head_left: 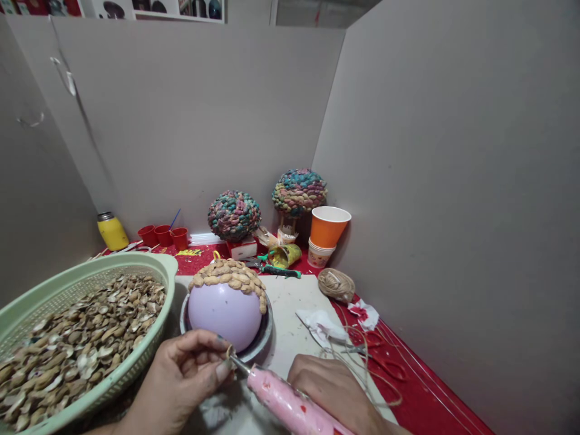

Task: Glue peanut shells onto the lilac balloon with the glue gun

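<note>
My left hand (193,374) pinches a peanut shell (230,351), partly hidden by the fingers. In my right hand (333,386) is a pink hot glue gun (290,399), its metal nozzle touching or very close to the shell. Just beyond my hands, a lilac balloon (222,314) rests in a round grey bowl (270,326). Rows of peanut shells (231,275) cover the balloon's top and reach down its right side. To the left stands a pale green basket (158,314) full of loose shells (97,338).
Behind are two balls of coloured shells (234,215) (299,192), an orange cup (329,226), pliers (281,272), red cups (163,235) and a yellow bottle (113,231). Twine (336,284), tissue (322,326) and red-handled scissors (385,365) lie on the right. Grey partitions (203,109) enclose the table.
</note>
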Available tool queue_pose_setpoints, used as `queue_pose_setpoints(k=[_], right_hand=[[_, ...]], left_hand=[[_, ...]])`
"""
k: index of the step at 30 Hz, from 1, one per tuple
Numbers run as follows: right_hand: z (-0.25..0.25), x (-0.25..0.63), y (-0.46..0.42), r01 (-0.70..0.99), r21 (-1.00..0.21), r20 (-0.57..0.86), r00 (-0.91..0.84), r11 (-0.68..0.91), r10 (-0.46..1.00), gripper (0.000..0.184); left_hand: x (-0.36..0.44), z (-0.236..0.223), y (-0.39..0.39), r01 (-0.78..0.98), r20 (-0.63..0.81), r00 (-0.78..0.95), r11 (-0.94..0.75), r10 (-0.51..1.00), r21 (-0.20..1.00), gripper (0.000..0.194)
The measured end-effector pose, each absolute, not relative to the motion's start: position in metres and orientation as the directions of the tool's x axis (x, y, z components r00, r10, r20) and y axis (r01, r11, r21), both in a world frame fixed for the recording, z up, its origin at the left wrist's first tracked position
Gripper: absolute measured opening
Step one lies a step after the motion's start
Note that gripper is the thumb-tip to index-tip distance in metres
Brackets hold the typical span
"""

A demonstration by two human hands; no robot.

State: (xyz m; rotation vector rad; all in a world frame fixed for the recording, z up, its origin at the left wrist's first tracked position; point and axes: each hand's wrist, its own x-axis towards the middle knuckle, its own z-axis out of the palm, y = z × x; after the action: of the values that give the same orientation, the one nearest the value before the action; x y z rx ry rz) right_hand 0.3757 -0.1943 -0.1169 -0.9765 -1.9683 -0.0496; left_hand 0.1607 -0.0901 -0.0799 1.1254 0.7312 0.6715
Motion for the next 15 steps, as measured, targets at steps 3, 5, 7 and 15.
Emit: queue_pose_setpoints(k=[3,5,7,15], right_hand=[[-0.1188,0.3774,-0.1955,0.685,-0.285,0.711,-0.318,0.67,0.627,0.044],[-0.1189,0.3776,-0.1961,0.706,-0.268,0.696,-0.328,0.656,0.638,0.041],[-0.1182,0.3771,-0.1962,0.726,-0.255,0.699,-0.318,0.638,0.641,0.043],[-0.111,0.3741,-0.1969,0.763,-0.153,0.696,-0.368,0.628,0.617,0.054]], left_hand=[[0.1611,-0.0796,-0.0907,-0.108,-0.172,0.591,0.289,0.788,0.951,0.027],[0.1614,-0.079,-0.0909,-0.104,-0.174,0.591,0.288,0.787,0.952,0.028],[0.1616,-0.0786,-0.0912,-0.1,-0.174,0.592,0.286,0.787,0.953,0.027],[0.1601,-0.082,-0.0923,-0.115,-0.166,0.611,0.294,0.774,0.949,0.028]])
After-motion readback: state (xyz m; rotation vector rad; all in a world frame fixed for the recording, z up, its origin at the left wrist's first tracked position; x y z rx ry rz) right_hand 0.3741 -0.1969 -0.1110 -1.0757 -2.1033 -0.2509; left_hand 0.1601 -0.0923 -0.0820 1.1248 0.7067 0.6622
